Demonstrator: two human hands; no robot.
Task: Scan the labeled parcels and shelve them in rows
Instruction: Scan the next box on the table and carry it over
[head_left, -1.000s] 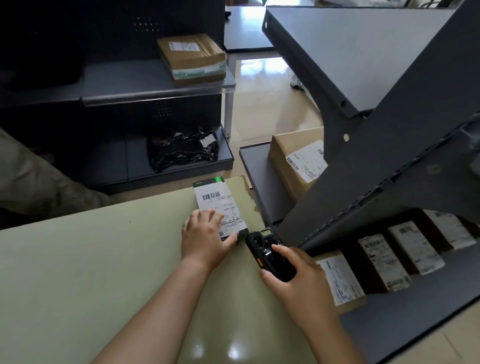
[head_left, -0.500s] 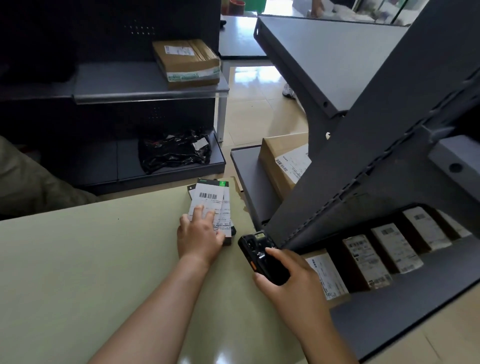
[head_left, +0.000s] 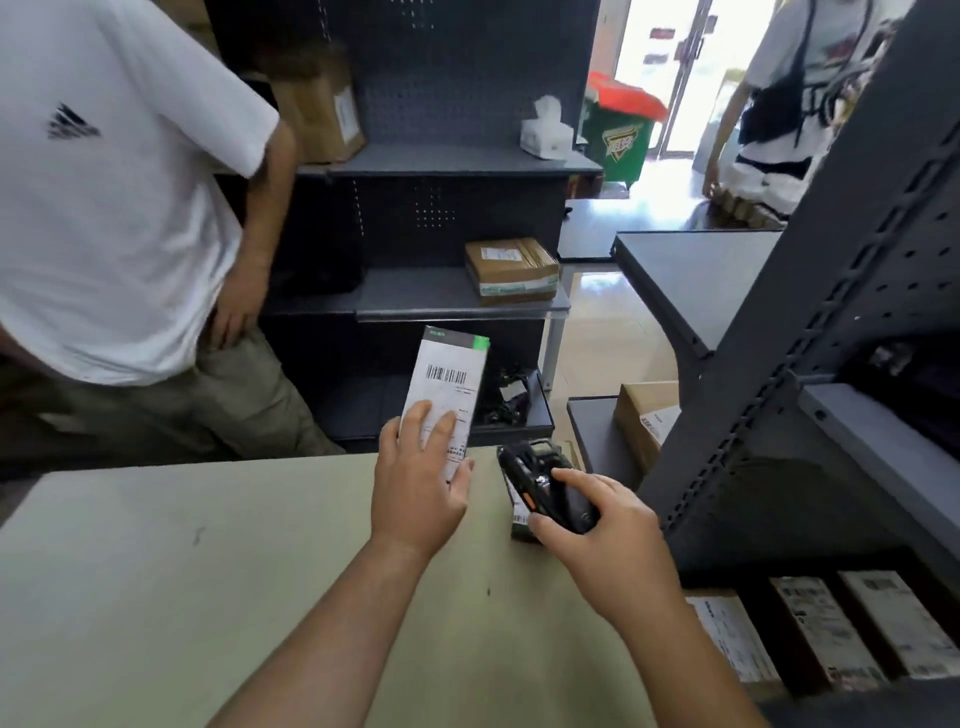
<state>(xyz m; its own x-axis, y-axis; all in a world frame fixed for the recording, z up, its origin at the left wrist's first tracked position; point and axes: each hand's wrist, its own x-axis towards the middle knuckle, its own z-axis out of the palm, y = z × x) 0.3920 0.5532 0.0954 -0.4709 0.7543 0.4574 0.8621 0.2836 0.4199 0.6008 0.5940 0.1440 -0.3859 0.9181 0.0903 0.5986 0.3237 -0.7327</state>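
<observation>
My left hand grips a slim dark parcel with a white barcode label and a green corner, lifted upright above the far edge of the pale green table. My right hand holds a black handheld scanner just to the right of it, low over the table. A second labeled parcel lies on the table, mostly hidden under the scanner. Several labeled parcels stand in a row on the low shelf at the lower right.
A person in a white shirt stands close at the left, beyond the table. A dark metal rack rises at the right, with a cardboard box on its low shelf. Another rack behind holds a brown box. Another person stands near the doorway.
My left hand has lifted the top parcel off the table and raised it upright; a second parcel stays below. My view has tilted up. The right hand still holds the scanner.
</observation>
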